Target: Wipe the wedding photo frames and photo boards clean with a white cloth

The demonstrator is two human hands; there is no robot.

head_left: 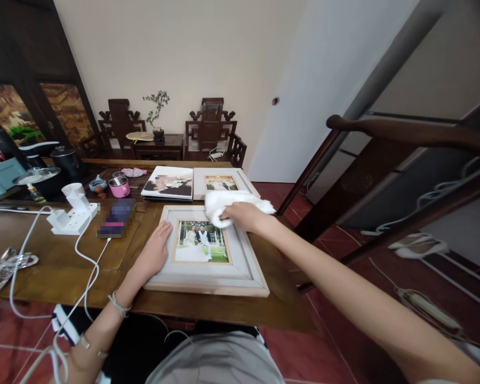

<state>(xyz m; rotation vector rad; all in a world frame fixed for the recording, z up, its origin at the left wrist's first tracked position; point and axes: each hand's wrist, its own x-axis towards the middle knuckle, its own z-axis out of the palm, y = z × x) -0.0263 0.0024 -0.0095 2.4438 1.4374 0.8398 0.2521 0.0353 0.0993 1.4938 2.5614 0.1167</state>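
Note:
A light wooden picture frame (pixel 208 287) lies flat on the table in front of me, with a photo (pixel 202 242) of two people in its wide pale mount. My left hand (pixel 157 249) rests along the frame's left edge, fingers stretched out. Over the frame's upper right corner, my right hand (pixel 244 216) is closed on a white cloth (pixel 228 205), bunched into a thick roll. The cloth covers that corner and part of a second picture frame (pixel 240 178) lying behind. Beside that one is a stack topped by a photo print (pixel 168 182).
White power strip (pixel 74 217) and cables lie at left, near a phone (pixel 118 217) on a cord. Behind them stand a pink cup (pixel 119 186) and a dark kettle (pixel 64 160). A wooden chair (pixel 356 170) stands close at the right.

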